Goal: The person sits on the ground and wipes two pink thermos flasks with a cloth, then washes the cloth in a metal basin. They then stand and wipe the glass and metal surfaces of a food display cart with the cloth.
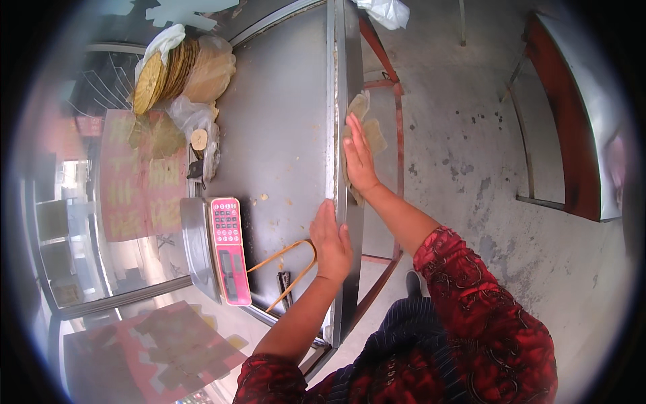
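My right hand lies flat with fingers stretched over a beige cloth, holding it against the front edge of a metal-topped counter. Parts of the cloth stick out above and beside the fingers. Nearer to me, my left hand rests on the same edge, holding nothing, fingers extended and thumb apart. Bent bamboo tongs lie on the counter right beside the left hand, partly behind it. Crumbs are scattered over the metal top.
A pink-faced digital scale stands left of the tongs. Farther along are a stack of round flatbreads in plastic, a clear bag and glass panels with paper signs. A red-framed stand stands on the concrete floor.
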`<state>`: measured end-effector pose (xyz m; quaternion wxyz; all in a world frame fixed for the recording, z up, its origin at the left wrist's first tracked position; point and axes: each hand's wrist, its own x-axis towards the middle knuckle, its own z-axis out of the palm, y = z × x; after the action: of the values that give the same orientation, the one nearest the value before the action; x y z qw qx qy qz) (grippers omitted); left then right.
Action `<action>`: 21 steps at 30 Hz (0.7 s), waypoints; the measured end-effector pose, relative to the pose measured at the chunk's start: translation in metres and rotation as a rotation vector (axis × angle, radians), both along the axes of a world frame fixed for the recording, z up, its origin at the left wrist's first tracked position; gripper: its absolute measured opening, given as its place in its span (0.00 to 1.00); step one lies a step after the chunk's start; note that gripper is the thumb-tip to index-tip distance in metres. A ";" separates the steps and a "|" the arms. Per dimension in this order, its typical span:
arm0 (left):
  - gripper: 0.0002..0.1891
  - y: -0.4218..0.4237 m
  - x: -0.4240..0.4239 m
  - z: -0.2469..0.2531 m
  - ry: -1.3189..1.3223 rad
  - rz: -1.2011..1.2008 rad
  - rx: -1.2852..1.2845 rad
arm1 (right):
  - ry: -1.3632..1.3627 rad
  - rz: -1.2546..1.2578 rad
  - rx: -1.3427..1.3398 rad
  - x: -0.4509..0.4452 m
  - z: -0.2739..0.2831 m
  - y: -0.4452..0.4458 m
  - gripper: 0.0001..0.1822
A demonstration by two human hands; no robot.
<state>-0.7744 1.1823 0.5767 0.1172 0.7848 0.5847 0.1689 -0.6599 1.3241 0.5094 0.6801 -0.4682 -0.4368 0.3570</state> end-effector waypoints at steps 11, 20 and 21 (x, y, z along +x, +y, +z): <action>0.29 0.010 0.012 0.025 -0.033 -0.001 -0.118 | -0.106 -0.066 0.144 0.067 0.040 0.136 0.25; 0.29 0.002 -0.014 -0.002 -0.140 -0.047 -0.162 | -0.277 0.112 0.138 0.045 0.011 0.033 0.27; 0.30 0.009 -0.014 0.001 -0.082 -0.068 -0.161 | -0.264 0.137 0.146 0.059 0.019 0.063 0.27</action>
<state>-0.7885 1.1911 0.5775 0.2094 0.7847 0.5640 0.1495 -0.6014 1.3870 0.5280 0.6232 -0.4296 -0.5778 0.3053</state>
